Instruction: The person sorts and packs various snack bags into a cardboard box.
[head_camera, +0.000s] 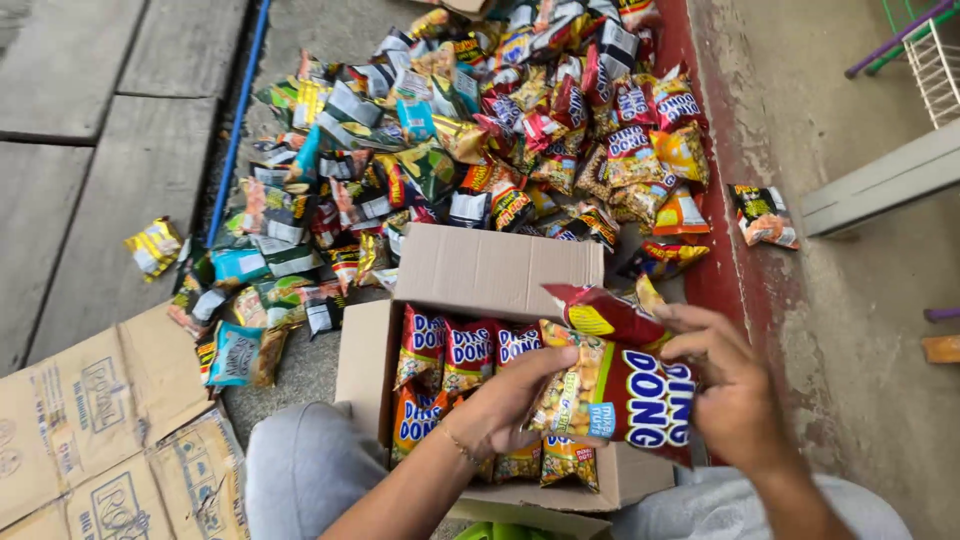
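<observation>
Concrete floor, rough and grey; flattened cardboard (90, 440) lies far left. Glossy snack packets (480, 130) heap up behind an open cardboard box (490, 270) half-filled with upright packs. Left hand (505, 405), fingers curled, grips a red snack pack (615, 395) over the box; right hand (735, 390) pinches its right edge. Bare floor right.

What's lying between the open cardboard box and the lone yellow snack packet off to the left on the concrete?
Head view: between cardboard box and yellow packet lies a scatter of green and teal snack packets, then a blue pipe.
</observation>
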